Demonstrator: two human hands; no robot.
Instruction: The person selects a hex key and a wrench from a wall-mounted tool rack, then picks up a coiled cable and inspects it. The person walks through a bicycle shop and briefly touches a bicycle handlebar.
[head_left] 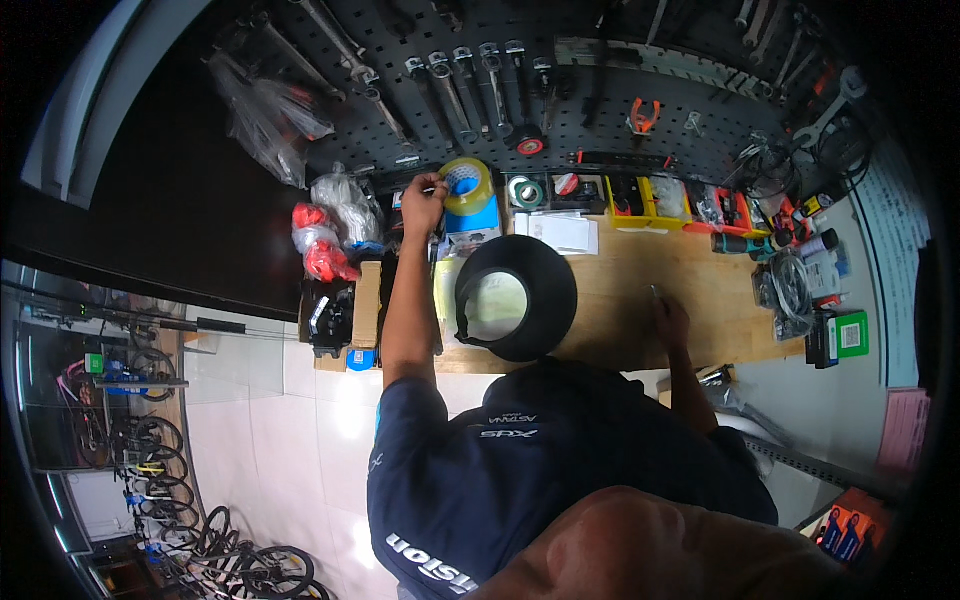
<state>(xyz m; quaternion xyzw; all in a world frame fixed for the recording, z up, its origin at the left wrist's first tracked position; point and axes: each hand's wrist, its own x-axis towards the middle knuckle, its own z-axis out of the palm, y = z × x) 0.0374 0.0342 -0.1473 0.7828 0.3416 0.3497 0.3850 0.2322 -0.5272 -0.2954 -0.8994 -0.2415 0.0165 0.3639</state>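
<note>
My left hand [422, 208] is stretched out to the back of the wooden workbench [625, 275], its fingers closed beside a roll of clear yellowish tape [467, 187]. A small pale bit shows at the fingertips; I cannot tell what it is. The tape roll rests against a blue box [474, 222]. My right hand [671, 320] is low over the right part of the bench, fingers pinched on a small shiny thing too small to name. Between my arms is a wide black ring-shaped thing [549, 300]; pale paper shows through its round opening.
Wrenches [455, 95] hang on the dark pegboard [590, 125] behind the bench. Yellow bins [660, 222] of small parts line the back edge. Bagged items [325, 250] and a cardboard box [368, 305] stand left, a coiled cable [792, 290] right. Bicycles [160, 440] stand farther left.
</note>
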